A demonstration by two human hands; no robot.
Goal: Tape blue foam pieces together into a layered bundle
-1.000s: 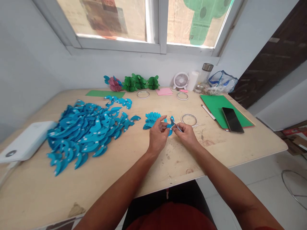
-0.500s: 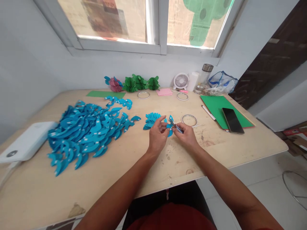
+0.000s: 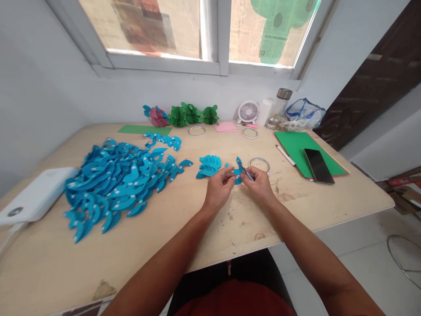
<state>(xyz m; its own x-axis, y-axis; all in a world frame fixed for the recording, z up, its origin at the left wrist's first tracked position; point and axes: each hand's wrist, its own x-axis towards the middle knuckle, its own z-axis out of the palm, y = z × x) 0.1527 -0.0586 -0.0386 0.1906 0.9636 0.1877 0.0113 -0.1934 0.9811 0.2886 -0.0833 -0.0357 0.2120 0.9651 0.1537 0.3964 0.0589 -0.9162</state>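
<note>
Between my hands is a small curved blue paper piece (image 3: 237, 172). My left hand (image 3: 219, 189) is closed, thumb and fingers pinched at the left edge of this piece. A slim pointed tool (image 3: 246, 169) with a dark tip and a bluish-grey handle lies in my right hand (image 3: 259, 186), which is closed around it; its exact kind is too small to make out. The tool's tip lies against the upper part of the paper. Just beyond my left hand sits a fanned stack of blue paper pieces (image 3: 209, 165).
A large heap of blue paper arcs (image 3: 121, 180) with white tabs covers the left, beside a white power bank (image 3: 37, 193). Tape rolls (image 3: 259, 159) lie on the wooden table. Green paper (image 3: 305, 149) with a phone (image 3: 318, 166) is at right; a fan (image 3: 248, 112) stands behind.
My left hand has shifted slightly right and its raised index finger has curled in. The tool and the blue piece have moved a little to the right.
</note>
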